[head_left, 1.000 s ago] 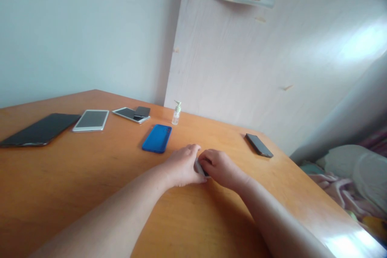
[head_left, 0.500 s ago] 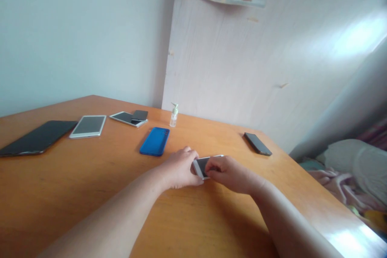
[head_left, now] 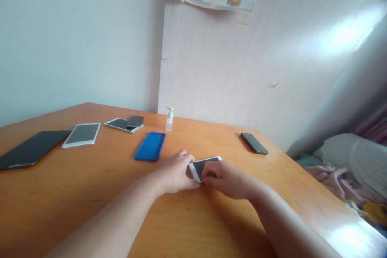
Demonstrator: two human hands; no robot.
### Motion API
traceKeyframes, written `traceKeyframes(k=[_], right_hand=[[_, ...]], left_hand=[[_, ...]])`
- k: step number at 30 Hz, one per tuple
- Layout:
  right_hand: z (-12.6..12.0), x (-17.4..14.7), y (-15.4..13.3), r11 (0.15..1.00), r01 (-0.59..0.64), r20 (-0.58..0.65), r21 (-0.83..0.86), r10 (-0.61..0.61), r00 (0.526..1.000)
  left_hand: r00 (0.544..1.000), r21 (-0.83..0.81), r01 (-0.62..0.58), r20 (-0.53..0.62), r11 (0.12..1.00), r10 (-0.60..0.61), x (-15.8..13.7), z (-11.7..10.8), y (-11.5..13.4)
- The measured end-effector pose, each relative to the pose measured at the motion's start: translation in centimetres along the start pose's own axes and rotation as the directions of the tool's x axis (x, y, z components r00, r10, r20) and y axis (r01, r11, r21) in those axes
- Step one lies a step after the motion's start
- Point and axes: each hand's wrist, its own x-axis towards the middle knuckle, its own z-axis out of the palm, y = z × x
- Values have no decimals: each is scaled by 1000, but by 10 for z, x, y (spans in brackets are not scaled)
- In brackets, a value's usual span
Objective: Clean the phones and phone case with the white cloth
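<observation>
Head view: the left hand (head_left: 176, 172) is clamped, thumb opposite fingers, on the left end of the white phone (head_left: 198, 167), which lies face-up on the table (head_left: 181, 225), long axis running rightward and slightly away. The right hand (head_left: 226, 179) curls over it, grip unclear; seemingly a rubbing step, the next move calling for steady bracing.

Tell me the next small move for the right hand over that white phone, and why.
I'd probably slide the right hand slightly toward the white phone's far right corner: its curled fingers cover part of the screen's near side, while the left hand spans the phone's left end and seems to steady it.
</observation>
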Motion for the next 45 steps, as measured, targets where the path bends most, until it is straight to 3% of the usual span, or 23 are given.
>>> traceKeyframes(k=[4, 8, 10, 12, 14, 15, 17, 20, 22, 25, 29, 38, 42, 45], right_hand=[[-3, -1, 7, 990, -83, -107, -111, 71, 992], [-2, 0, 10, 996, -24, -61, -80, 19, 998], [-2, 1, 12, 997, -43, -106, -68, 36, 994], [-3, 4, 16, 995, -95, -206, 13, 95, 974], [-4, 7, 19, 957, -107, -242, 271, 175, 954], [-4, 8, 21, 893, -90, -223, 441, 206, 953], [-3, 11, 22, 677, -38, -165, 735, 232, 959], [0, 13, 22, 388, 17, -115, 922, 232, 966], [4, 14, 21, 293, 22, -90, 956, 222, 971], [8, 15, 18, 227, 21, -65, 974, 189, 980], [11, 16, 11, 211, 3, -43, 977, 187, 981], [18, 17, 8, 180, 17, -41, 983, 128, 991], [21, 17, 5, 241, 38, -69, 970, 121, 990], [22, 18, 2, 344, 70, -121, 936, 129, 984]], left_hand=[[1000, -13, 15, -1, 1000, -15, 1, 0, 0], [1000, -37, 8, -1, 999, -8, 2, 1, -2], [1000, -44, 8, -2, 999, -8, 2, 2, -4], [1000, -49, 9, -7, 999, -9, 2, 3, -6], [1000, -56, 5, -1, 998, -5, 1, 4, -8], [1000, -61, 0, 5, 998, 0, 1, 4, -9], [1000, -79, -10, -7, 997, 9, 1, 3, -10], [993, -129, -33, -113, 991, 19, 2, 1, -8], [983, -200, -62, -180, 978, 25, 3, 0, -4], [980, -385, -104, -199, 917, 28, 3, 0, 5], [980, -570, -126, -201, 812, 11, 2, 2, 16], [985, -696, -148, -170, 702, 39, -6, 1, 31], [995, -786, -87, -97, 612, 17, -5, 2, 29], [998, -815, -25, -57, 579, -37, -4, 3, 27]])
